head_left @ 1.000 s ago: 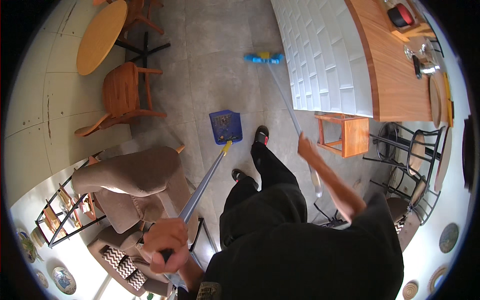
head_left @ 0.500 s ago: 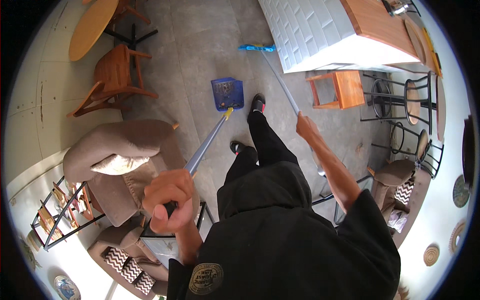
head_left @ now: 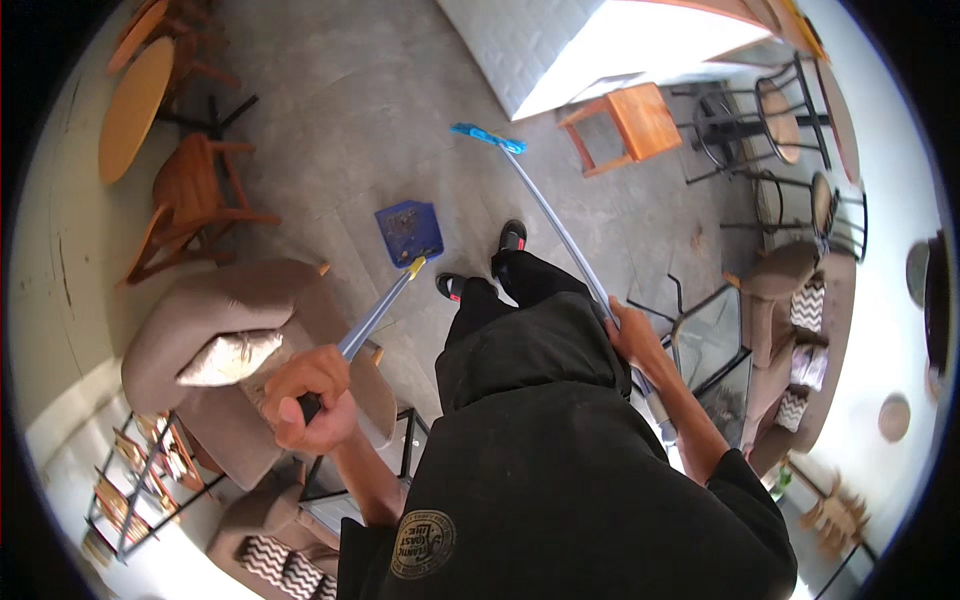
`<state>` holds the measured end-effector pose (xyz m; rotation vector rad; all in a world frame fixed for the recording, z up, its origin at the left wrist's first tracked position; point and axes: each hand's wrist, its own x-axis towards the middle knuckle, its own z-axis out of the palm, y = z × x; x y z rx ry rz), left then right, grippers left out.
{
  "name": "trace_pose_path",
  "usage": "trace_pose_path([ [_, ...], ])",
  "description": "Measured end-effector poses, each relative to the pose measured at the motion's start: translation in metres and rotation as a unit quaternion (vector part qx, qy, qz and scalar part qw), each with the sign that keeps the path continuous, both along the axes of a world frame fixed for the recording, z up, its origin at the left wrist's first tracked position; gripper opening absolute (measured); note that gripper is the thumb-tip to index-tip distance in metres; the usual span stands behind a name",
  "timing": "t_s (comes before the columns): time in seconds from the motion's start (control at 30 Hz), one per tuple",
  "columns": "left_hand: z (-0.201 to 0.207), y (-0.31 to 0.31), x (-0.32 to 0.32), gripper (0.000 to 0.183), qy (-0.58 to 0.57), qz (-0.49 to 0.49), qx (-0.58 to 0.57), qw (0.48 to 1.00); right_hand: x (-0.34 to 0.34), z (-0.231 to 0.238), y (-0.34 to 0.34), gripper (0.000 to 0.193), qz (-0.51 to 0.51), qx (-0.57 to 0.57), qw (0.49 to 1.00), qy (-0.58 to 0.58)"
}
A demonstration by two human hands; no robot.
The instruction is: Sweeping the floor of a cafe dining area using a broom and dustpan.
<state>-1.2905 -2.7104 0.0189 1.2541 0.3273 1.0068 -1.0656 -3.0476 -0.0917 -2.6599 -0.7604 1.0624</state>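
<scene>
On the grey tiled floor (head_left: 300,130), pretty much in the middle of the room, there's a blue dustpan (head_left: 408,231) sitting flat with some dark bits in it. It's just ahead of the person's black shoes (head_left: 512,236). The dustpan has a long silver handle (head_left: 372,315) with a yellow joint at the bottom, and that handle runs back and down toward the lower left, where the left hand (head_left: 310,398) has it in a full fist, fingers wrapped tight around the dark grip end.

The right hand (head_left: 632,335) is closed around the shaft of a broom (head_left: 540,205), roughly in the middle of it. The broom's blue head (head_left: 486,137) is out on the floor, further away than the dustpan and off to its right, close to the foot of the white tiled counter (head_left: 530,45). So dustpan and broom head are apart, not touching.

Around all this: a brown armchair (head_left: 200,330) with a pale cushion (head_left: 228,357) on the left, right under the left hand, a wooden chair (head_left: 195,205) and a round wooden table (head_left: 135,105) beyond it, an orange wooden stool (head_left: 630,122) by the counter, and black metal bar stools (head_left: 780,110) at the right.
</scene>
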Motion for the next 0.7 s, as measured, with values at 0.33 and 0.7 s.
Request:
trace_pose_path([
  [0.33,0.003,-0.005,0.051,0.047,0.03,-0.083,-0.008,0.996,0.034,-0.069,0.003,0.019,-0.049,-0.034,0.998,0.017],
  [0.7,0.011,-0.025,0.119,0.051,-0.011,-0.266,0.023,0.964,-0.032,0.111,-0.115,0.041,-0.384,0.034,0.903,0.191],
])
